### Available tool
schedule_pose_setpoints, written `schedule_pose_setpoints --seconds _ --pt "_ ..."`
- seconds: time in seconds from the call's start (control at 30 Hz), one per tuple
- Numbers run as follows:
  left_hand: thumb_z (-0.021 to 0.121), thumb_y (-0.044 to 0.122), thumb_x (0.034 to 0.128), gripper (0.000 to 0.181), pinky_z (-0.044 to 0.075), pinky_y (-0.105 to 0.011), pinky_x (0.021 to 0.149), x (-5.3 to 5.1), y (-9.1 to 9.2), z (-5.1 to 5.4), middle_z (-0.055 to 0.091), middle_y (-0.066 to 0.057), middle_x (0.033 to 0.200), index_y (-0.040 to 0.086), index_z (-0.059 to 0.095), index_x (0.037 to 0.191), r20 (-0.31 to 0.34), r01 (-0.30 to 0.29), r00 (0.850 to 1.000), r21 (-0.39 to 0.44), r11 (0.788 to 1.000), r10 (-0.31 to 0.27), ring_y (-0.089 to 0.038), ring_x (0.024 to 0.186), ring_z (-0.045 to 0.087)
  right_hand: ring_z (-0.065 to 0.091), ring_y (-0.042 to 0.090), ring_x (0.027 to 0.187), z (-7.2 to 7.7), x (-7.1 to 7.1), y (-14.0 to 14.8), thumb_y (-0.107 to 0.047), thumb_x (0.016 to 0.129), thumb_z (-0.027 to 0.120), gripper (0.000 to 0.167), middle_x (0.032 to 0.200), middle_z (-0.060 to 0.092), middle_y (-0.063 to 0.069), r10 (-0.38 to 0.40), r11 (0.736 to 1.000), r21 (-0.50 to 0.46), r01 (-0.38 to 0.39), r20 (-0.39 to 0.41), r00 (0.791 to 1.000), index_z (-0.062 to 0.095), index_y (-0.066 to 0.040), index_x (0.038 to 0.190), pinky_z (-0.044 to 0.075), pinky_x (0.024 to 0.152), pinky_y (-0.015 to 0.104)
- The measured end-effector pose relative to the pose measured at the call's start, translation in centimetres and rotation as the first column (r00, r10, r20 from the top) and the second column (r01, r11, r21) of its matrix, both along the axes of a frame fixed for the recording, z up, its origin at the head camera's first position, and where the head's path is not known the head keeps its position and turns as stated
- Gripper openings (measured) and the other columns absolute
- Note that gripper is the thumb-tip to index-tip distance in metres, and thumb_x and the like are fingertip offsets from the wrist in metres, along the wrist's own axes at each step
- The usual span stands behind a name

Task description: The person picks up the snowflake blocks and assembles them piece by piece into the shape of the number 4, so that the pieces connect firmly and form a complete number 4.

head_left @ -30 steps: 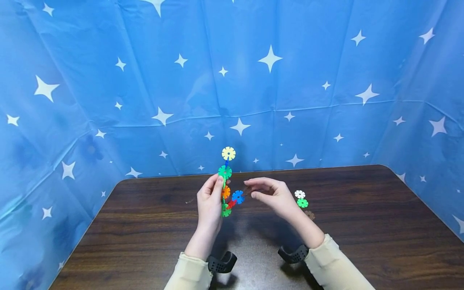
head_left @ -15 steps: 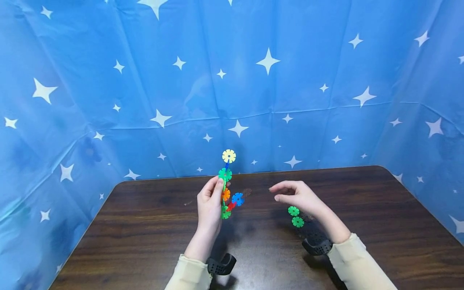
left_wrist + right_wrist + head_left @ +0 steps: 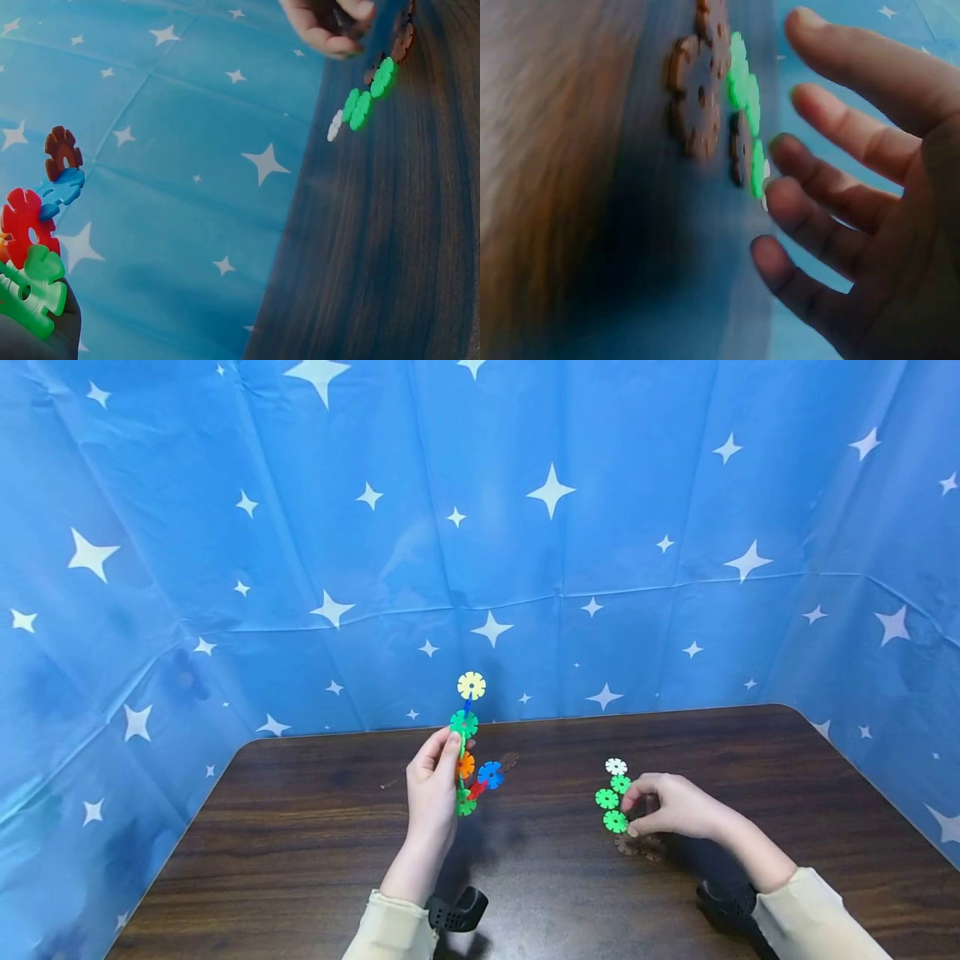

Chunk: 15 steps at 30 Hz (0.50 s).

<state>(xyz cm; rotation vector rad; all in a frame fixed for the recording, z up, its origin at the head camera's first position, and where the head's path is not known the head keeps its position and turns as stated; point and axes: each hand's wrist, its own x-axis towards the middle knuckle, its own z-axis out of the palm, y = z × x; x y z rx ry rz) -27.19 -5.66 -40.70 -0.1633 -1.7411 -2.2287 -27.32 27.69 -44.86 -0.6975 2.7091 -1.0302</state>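
Note:
My left hand [image 3: 433, 781] pinches a chain of interlocking snowflake discs [image 3: 464, 724] and holds it upright above the table. A pale yellow disc [image 3: 472, 686] tops the chain. Lower down, a side branch runs from a green disc [image 3: 34, 291] through a red disc [image 3: 28, 227] and a blue disc [image 3: 60, 192] to a brown disc [image 3: 63, 152]. The right hand [image 3: 671, 806] is over the loose discs at the right, its fingers spread and bent, with nothing seen between them in the right wrist view. Beside its fingertips lie several green discs [image 3: 615, 822].
A white disc [image 3: 616, 767] lies at the far end of the loose group. Brown discs [image 3: 697, 97], hard to see against the dark wood table [image 3: 315, 860], lie near the right hand. Behind the table hangs a blue star-patterned cloth [image 3: 480, 543].
My right hand has left the brown disc at the end of the chain's branch and moved right, down to the loose discs. The left hand keeps its grip, almost still.

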Motion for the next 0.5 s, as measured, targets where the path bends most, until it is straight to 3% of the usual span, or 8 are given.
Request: schedule_pose_setpoints --seconds 0.2,0.5 --pt "0.057 0.021 0.0991 0.028 0.046 -0.022 0.060 -0.1 0.0 -0.1 0.067 -0.008 0.093 -0.002 0.067 0.112 0.001 0.000 1.000 0.003 1.000 0.000 -0.014 0.080 0.054 0.049 0.012 0.074 -0.1 1.1 1.1 -0.023 0.069 0.084 0.030 0.083 0.056 -0.004 0.040 0.993 0.111 -0.038 -0.013 0.999 0.063 -0.014 0.088 0.041 0.062 0.028" --pt "0.057 0.021 0.0992 0.028 0.046 -0.022 0.060 0.1 0.1 0.1 0.066 -0.011 0.095 -0.001 0.067 0.113 0.005 0.002 1.000 0.005 1.000 -0.002 -0.014 0.079 0.053 0.045 0.013 0.070 -0.6 1.9 1.2 -0.018 0.067 0.086 0.034 0.079 0.052 -0.002 0.047 0.989 0.141 -0.053 0.046 0.998 0.059 -0.014 0.088 0.037 0.059 0.029"
